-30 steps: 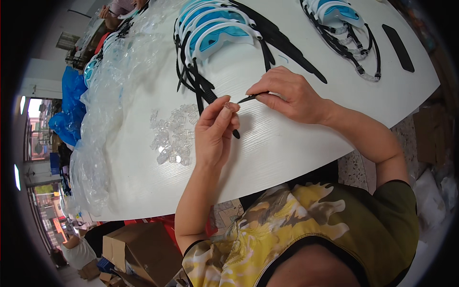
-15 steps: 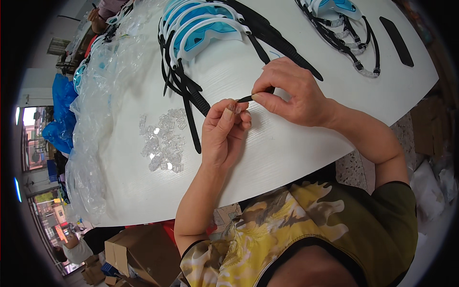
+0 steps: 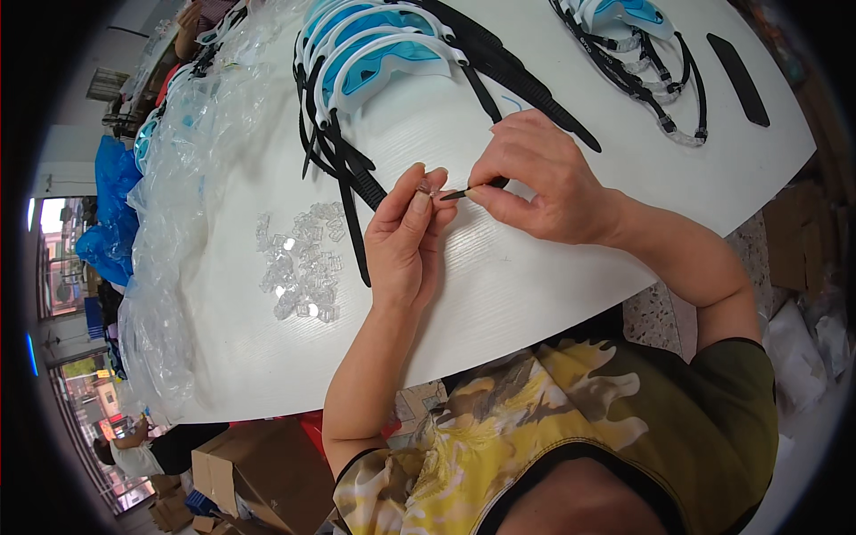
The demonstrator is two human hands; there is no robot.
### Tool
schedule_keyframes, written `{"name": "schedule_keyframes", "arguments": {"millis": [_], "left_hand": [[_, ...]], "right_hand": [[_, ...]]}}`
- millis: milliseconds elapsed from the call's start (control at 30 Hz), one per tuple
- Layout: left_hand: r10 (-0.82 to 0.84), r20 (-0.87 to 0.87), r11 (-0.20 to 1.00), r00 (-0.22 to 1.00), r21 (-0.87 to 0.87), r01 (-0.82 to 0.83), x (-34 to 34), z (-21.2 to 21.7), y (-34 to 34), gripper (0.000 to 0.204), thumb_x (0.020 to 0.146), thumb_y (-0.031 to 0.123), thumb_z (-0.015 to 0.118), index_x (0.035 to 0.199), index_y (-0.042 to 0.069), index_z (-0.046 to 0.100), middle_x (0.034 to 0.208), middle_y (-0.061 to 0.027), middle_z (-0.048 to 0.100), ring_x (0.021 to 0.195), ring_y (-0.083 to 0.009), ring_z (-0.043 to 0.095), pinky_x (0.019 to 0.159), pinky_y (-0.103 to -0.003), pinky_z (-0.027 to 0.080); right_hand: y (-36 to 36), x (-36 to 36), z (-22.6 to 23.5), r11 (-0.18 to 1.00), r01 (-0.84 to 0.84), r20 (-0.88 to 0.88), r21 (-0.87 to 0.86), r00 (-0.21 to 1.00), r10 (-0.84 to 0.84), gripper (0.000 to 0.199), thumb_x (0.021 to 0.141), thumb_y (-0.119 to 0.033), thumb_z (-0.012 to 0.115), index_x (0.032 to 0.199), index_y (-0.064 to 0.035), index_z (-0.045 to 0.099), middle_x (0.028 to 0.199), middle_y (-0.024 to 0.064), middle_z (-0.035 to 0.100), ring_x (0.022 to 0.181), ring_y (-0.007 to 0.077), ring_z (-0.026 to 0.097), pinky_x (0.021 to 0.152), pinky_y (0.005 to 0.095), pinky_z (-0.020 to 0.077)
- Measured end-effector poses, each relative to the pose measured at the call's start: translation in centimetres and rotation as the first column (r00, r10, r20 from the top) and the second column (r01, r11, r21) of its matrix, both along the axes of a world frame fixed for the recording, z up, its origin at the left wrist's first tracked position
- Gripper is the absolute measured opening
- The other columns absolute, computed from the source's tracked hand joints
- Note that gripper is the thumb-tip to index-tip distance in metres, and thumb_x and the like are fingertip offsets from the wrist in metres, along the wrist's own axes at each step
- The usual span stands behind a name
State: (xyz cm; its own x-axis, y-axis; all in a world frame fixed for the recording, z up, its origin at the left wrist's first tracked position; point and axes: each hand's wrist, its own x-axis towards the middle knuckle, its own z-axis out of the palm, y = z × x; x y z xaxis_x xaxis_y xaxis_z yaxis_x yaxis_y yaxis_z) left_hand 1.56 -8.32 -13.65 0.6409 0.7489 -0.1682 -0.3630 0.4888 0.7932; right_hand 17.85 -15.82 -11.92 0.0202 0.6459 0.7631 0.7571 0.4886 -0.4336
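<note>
My left hand is closed, with a small clear plastic clip pinched between thumb and fingers. Opposite it, my right hand pinches a black strap whose narrow end points at the clip. Whether the strap end touches the clip is too small to tell. The strap seems to run behind the right hand to the nearest of several swim goggles, stacked with white frames and blue lenses. Left of my hands lies a loose pile of clear plastic clips.
Crumpled clear plastic wrap covers the left side of the white table. At the far right are more goggles with clips on their straps, and a black strip. Cardboard boxes stand below; other people are at the left.
My left hand has shifted slightly left and up, opening a little more around the clip. The strap's pointed end now shows clear of the left fingers. The right hand has barely moved.
</note>
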Motion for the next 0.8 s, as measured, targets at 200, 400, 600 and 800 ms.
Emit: {"name": "schedule_keyframes", "arguments": {"millis": [200,400,600,800], "left_hand": [[0.012,-0.044,0.989,0.999,0.151,-0.005,-0.1,0.1,-0.3,0.023,0.083,0.002,0.05,0.106,0.0,0.052,0.102,-0.015,0.055,0.08,-0.0171,0.06,0.069,-0.024,0.051],[0.047,0.031,0.984,0.998,0.168,-0.051,0.1,0.1,-0.4,0.02,0.079,0.001,0.057,0.098,-0.003,0.053,0.094,-0.0149,0.059,0.079,-0.0207,0.061,0.072,-0.028,0.051],[0.085,-0.009,0.944,0.996,0.32,-0.077,0.2,-0.1,-0.7,0.019,0.077,-0.001,0.058,0.095,-0.004,0.054,0.093,-0.014,0.059,0.081,-0.0199,0.06,0.074,-0.028,0.05],[0.109,-0.076,0.861,0.991,0.506,-0.056,0.4,0.1,-1.2,0.017,0.076,-0.003,0.059,0.092,-0.004,0.055,0.091,-0.0098,0.058,0.08,-0.0164,0.059,0.076,-0.025,0.049]], "right_hand": [[0.1,-0.1,0.0,0.996,0.046,0.114,0.07,0.992,-0.054,0.01,0.062,-0.007,0.062,0.066,-0.0082,0.053,0.063,0.0016,0.052,0.061,0.0167,0.052,0.066,0.0298,0.0393],[0.1,-0.1,0.0,0.995,0.085,0.088,0.053,0.992,-0.089,0.009,0.062,-0.007,0.062,0.066,-0.0075,0.053,0.061,0.0024,0.051,0.059,0.0178,0.051,0.066,0.0299,0.0397],[0.1,-0.1,-0.1,0.995,0.094,0.1,0.037,0.99,-0.097,0.01,0.062,-0.007,0.062,0.065,-0.0072,0.053,0.059,0.003,0.051,0.059,0.0182,0.052,0.065,0.03,0.04],[-0.2,-0.5,0.1,0.996,0.092,0.125,-0.019,0.988,-0.089,0.012,0.06,-0.003,0.063,0.067,-0.0055,0.053,0.063,0.0049,0.049,0.062,0.0207,0.05,0.067,0.0334,0.0396]]}}
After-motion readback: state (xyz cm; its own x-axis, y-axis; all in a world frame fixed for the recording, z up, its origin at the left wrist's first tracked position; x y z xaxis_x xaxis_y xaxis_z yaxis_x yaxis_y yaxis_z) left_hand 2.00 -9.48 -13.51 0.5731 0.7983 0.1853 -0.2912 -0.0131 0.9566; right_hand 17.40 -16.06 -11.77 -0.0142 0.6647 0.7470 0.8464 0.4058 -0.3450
